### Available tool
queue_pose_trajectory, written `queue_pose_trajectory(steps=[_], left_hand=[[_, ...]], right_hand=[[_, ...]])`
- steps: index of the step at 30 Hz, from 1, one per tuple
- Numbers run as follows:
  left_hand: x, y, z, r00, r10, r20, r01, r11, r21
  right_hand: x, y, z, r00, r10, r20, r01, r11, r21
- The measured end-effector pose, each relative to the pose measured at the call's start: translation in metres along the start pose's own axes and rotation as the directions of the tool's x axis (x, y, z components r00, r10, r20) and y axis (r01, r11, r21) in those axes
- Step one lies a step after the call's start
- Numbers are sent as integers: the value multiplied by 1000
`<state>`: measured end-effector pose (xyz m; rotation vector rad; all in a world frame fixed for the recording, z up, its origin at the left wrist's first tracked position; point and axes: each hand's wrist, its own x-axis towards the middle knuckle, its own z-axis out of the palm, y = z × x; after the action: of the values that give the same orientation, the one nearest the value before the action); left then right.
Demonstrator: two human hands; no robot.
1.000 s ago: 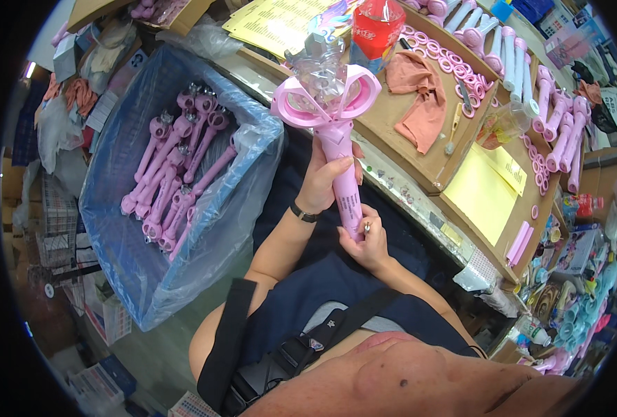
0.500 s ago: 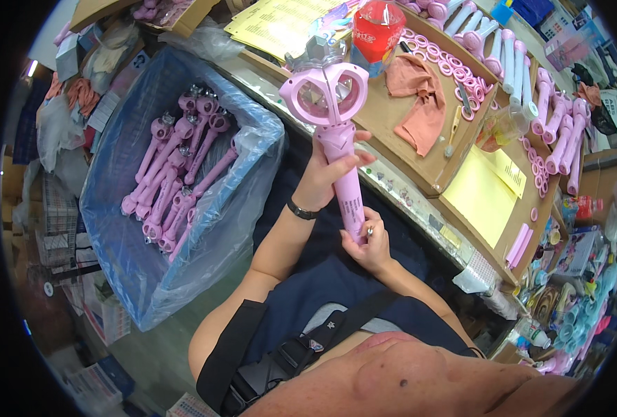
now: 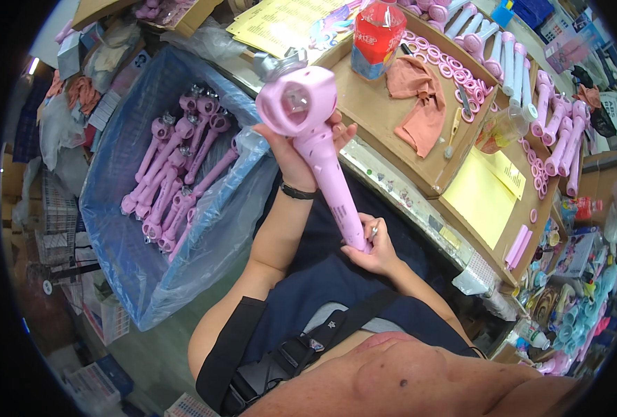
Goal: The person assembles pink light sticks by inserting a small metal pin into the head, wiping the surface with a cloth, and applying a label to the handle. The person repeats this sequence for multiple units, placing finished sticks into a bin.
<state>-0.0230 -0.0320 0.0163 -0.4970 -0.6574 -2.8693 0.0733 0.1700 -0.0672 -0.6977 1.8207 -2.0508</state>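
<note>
The wand (image 3: pixel 328 177) slants between both hands, its head (image 3: pixel 317 87) far and left. The left hand (image 3: pixel 296 158) cups its neck, fingers loosely around; the right hand (image 3: pixel 376 249) closes on its near end. Good handling probably means bracing the neck, sparing the silver crown (image 3: pixel 281 64). Left, the lined blue bin (image 3: pixel 124 271) holds pink wands (image 3: pixel 159 165); right, the tray (image 3: pixel 423 168) holds rings (image 3: pixel 447 68) and cloth (image 3: pixel 426 104).

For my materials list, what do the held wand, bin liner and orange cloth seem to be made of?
Wand: probably hard plastic; rigid shape, smooth soft shine.
Liner: likely thin plastic film; translucent, glossy, wrinkled.
Cloth: apparently fabric; matt, with soft folds, fibre unclear.
</note>
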Motion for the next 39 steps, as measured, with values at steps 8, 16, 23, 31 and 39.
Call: queue_pose_trajectory(steps=[8, 16, 23, 31, 39], left_hand=[[3, -3, -4, 861, 481, -162, -182, 591, 786], [8, -1, -11, 848, 507, -154, -160, 523, 837], [7, -1, -10, 830, 533, -165, -92, 423, 901], [19, -15, 3, 935, 317, -161, -170, 796, 581], [39, -36, 19, 954, 162, -254, -40, 904, 426]], right_hand=[[7, -22, -14, 958, -240, -158, 59, 703, -708], [10, -34, -16, 962, -243, -127, 74, 676, -733], [12, -40, -23, 942, -320, -105, 124, 620, -775], [8, -56, -52, 903, -415, -112, 97, 451, -887], [-4, -77, -72, 905, -404, -132, 77, 461, -884]])
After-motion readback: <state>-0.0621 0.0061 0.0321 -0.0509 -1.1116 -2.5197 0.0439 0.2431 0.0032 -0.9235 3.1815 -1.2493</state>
